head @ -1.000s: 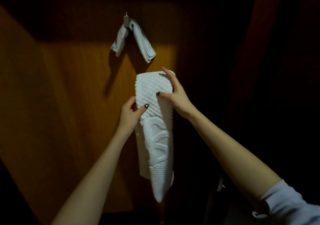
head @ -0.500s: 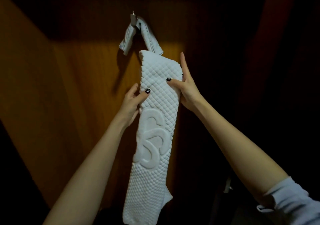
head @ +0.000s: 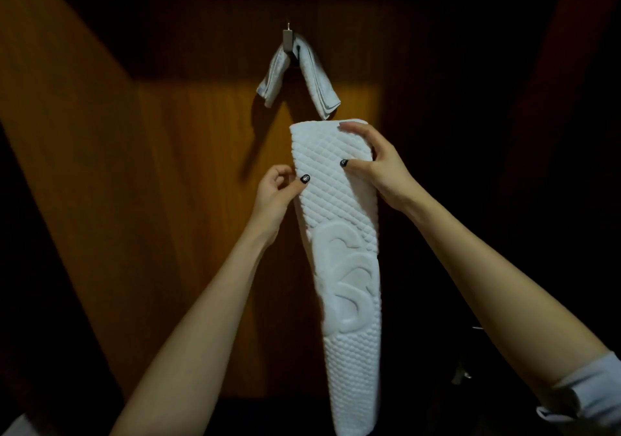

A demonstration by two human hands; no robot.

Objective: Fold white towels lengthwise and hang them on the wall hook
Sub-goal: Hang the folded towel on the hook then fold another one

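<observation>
A long white quilted towel (head: pixel 342 267) with a raised curved emblem hangs folded lengthwise in front of me, its top fold just below the wall hook (head: pixel 287 37). My left hand (head: pixel 275 197) pinches its left edge with the thumb on the front. My right hand (head: pixel 379 166) grips the upper right edge, fingers curled over the top. A smaller white towel (head: pixel 316 76) is draped over the metal hook, its two ends hanging down either side.
The hook is fixed to a brown wooden wall panel (head: pixel 188 153), lit in the middle and dark above. A wooden side panel (head: pixel 67 133) slants on the left. A dark reddish curtain (head: pixel 571 82) hangs at the right. A small metal fitting (head: pixel 462 373) shows low right.
The quilted towel's top has dropped from touching the hung towel to just below it. My right fingers, stretched upward before, now curl over the top fold.
</observation>
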